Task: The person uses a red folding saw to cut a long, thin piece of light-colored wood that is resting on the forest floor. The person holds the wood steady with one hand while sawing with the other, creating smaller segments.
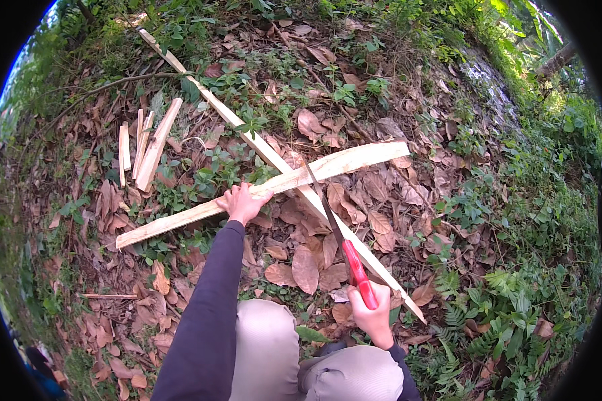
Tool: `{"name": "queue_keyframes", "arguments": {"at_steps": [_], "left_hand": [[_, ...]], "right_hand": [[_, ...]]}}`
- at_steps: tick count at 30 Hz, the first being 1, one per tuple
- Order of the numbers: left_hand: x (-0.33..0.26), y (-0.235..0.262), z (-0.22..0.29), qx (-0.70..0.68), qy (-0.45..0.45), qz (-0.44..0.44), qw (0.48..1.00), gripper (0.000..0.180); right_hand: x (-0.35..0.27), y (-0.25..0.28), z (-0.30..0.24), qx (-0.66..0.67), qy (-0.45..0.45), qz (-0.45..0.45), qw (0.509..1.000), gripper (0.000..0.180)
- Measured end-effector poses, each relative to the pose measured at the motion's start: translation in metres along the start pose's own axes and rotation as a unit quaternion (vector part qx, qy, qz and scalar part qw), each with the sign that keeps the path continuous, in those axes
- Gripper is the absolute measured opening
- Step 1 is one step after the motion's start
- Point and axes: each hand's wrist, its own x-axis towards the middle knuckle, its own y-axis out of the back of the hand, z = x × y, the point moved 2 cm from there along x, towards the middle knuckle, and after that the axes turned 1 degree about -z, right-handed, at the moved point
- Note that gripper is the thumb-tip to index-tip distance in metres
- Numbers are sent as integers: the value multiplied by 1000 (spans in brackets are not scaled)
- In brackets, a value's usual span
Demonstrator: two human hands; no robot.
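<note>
A pale wooden board (354, 158) lies crosswise over a long narrow wooden strip (227, 115) on the leafy ground. My left hand (242, 202) grips the board left of the crossing, its fingers over the upper edge and its thumb along the face. In my right hand (371, 313) is the red handle of a hand saw (334, 227). The saw's dark blade slants up and away to the board, its far end against the board just right of the crossing. How deep the teeth sit in the wood I cannot tell.
Several short cut wood pieces (155, 146) lie at the left. Dry brown leaves (305, 269) and low green plants cover the ground. A thin stick (110, 296) lies near the lower left, and my bent knees (267, 347) are close below the work.
</note>
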Motion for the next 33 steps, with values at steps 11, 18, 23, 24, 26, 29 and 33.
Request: {"name": "queue_keyframes", "arguments": {"at_steps": [11, 18, 23, 24, 26, 29, 33], "left_hand": [[4, 1, 6, -12, -4, 8, 1000, 92], [3, 4, -13, -8, 13, -6, 1000, 96], [4, 0, -4, -15, 1, 3, 1000, 93], [4, 0, -5, -12, -2, 1, 1000, 92], [7, 0, -7, -7, 1, -1, 1000, 91], [4, -1, -11, -13, 7, -1, 1000, 92], [3, -8, -5, 2, -3, 16, 1000, 98]], "right_hand": [[3, -5, 4, -10, 33, 13, 999, 18], [66, -37, 14, -64, 38, -28, 997, 36], [29, -22, 23, -53, -18, 52, 997, 21], [53, -33, 28, -58, 38, 71, 995, 21], [93, -55, 47, -21, 56, 78, 995, 21], [28, -41, 59, -63, 53, 38, 996, 24], [-16, -22, 89, -22, 58, 77, 995, 13]]}}
